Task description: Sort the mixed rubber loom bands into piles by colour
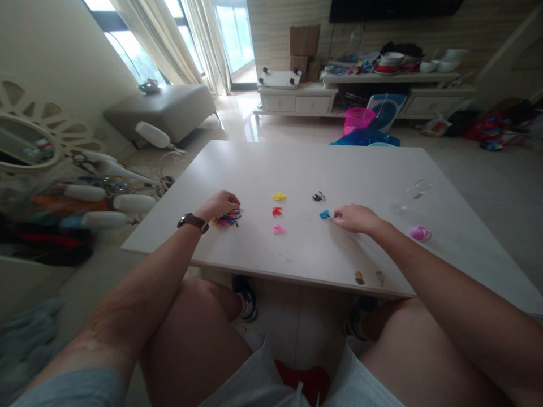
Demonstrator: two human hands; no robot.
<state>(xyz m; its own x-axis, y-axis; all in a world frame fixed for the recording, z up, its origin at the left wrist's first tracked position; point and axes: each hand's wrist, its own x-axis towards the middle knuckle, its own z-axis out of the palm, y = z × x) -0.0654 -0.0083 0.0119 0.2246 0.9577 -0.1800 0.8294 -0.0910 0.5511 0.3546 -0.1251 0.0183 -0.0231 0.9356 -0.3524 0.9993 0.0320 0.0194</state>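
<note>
My left hand (221,204), with a brown-strapped watch on the wrist, is closed in a pinch over a mixed pile of small coloured bands (228,219). A reddish bit shows by its fingertips, too small to name. Beside a small heap of blue bands (324,215), my right hand (352,218) has its fingers pinched together; what they hold, if anything, is hidden. Between the hands lie little heaps of yellow bands (279,196), red bands (277,211) and pink bands (279,229). Black bands (319,196) lie just beyond the blue ones.
On the white table (254,164), a clear plastic container (411,195) and a pink-purple lid-like piece (419,233) lie right. A small cartoon figure (359,277) is near the front edge. White lamp arms (127,172) stand left; a pink basket (358,120) stands beyond.
</note>
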